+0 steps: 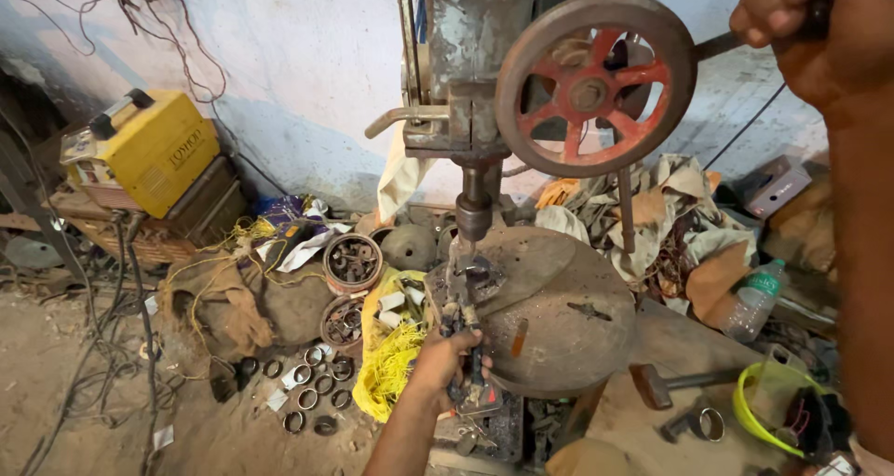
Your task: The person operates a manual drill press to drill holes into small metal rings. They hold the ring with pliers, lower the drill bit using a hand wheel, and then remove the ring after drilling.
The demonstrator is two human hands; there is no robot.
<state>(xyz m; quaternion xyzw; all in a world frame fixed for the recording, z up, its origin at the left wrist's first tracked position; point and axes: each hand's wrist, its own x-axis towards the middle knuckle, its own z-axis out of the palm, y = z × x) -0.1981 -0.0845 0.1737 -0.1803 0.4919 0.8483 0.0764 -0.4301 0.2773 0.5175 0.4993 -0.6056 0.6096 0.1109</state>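
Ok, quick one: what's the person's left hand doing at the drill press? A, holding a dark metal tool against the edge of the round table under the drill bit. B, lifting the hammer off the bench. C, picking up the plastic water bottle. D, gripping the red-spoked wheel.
A: the left hand grips a dark metal tool at the round table's edge, below the drill chuck, while the right hand holds the feed handle above.
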